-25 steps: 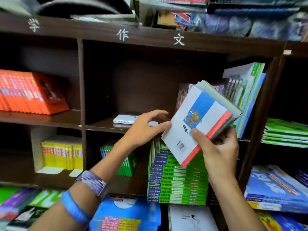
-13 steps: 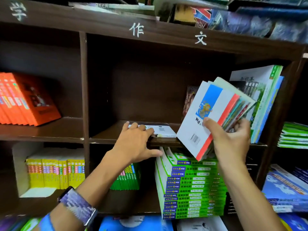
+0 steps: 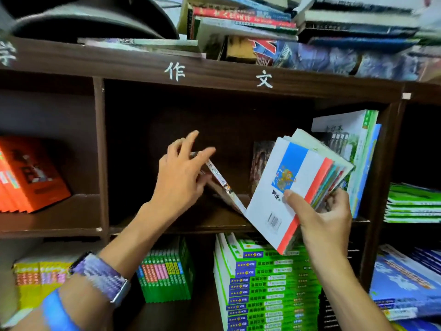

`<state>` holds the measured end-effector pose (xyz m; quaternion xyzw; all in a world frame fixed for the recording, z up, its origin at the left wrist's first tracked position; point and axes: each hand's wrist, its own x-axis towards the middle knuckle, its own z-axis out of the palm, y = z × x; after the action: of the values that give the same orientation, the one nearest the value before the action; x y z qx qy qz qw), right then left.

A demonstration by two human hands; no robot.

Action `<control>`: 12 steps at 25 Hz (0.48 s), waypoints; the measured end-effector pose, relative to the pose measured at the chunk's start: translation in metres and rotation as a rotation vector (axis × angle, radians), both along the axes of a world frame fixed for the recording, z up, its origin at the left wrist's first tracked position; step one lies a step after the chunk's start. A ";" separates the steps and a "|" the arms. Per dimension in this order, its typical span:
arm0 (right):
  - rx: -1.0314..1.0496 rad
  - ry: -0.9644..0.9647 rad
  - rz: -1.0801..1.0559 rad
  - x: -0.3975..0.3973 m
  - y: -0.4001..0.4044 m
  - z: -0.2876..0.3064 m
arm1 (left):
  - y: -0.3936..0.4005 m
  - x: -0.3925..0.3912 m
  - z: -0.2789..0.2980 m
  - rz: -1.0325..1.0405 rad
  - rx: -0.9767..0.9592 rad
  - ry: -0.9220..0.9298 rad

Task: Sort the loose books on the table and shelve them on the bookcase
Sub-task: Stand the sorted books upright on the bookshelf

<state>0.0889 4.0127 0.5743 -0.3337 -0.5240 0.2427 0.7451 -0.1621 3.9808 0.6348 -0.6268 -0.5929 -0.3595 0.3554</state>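
Left hand (image 3: 181, 177) tips thin white-spined book (image 3: 220, 182) upright mid-shelf of dark wooden bookcase (image 3: 214, 75), fingers grasping it. Right hand (image 3: 322, 218) clutches fanned white-blue-red paperback stack (image 3: 298, 187).

Left hand (image 3: 181, 177) on tilted book (image 3: 220, 181)
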 end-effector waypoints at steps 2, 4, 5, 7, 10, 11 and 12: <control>0.013 0.008 0.002 0.011 -0.002 -0.004 | 0.020 0.027 0.002 -0.063 -0.154 -0.375; 0.033 -0.007 0.005 0.027 -0.002 -0.007 | 0.049 0.054 -0.002 -0.179 -0.260 -0.525; 0.039 -0.009 0.009 0.034 -0.002 -0.008 | 0.059 0.065 -0.001 -0.243 -0.284 -0.545; 0.045 0.016 0.027 0.047 -0.002 -0.009 | 0.080 0.077 0.006 -0.378 -0.307 -0.627; 0.040 0.049 0.089 0.059 -0.002 -0.012 | 0.095 0.098 0.019 -0.581 -0.369 -0.766; 0.040 0.043 0.096 0.062 -0.002 -0.013 | 0.097 0.107 0.021 -0.623 -0.419 -0.767; 0.040 0.033 0.094 0.064 -0.001 -0.014 | 0.101 0.113 0.021 -0.648 -0.461 -0.779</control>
<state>0.1529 4.0120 0.5605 -0.2895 -0.5316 0.2723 0.7480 -0.0492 4.0819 0.6563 -0.6595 -0.5205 -0.5166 -0.1649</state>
